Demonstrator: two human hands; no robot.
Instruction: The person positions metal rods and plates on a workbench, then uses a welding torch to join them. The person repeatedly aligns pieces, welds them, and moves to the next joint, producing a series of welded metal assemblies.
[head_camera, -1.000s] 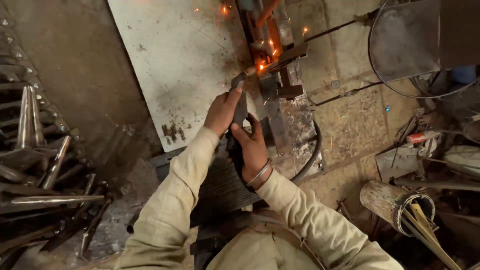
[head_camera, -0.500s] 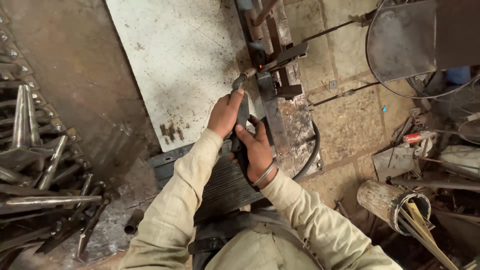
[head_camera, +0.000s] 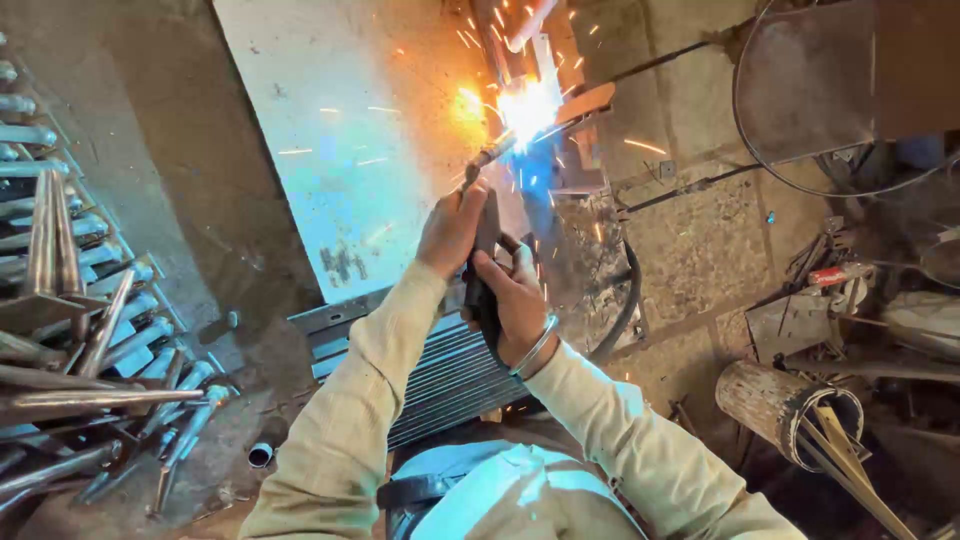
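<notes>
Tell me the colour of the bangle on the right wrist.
Silver metal bangle on the right hand; head view.

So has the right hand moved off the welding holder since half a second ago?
No. The right hand still grips the welding holder just right of the pale metal sheet, as before.

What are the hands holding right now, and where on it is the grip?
Both hands hold the welding torch: the left hand grips its upper handle, the right hand grips lower down, near the cable end.

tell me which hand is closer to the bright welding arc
Left. The left hand grips the electrode holder just below the arc; the right hand holds lower on it, farther back.
</notes>
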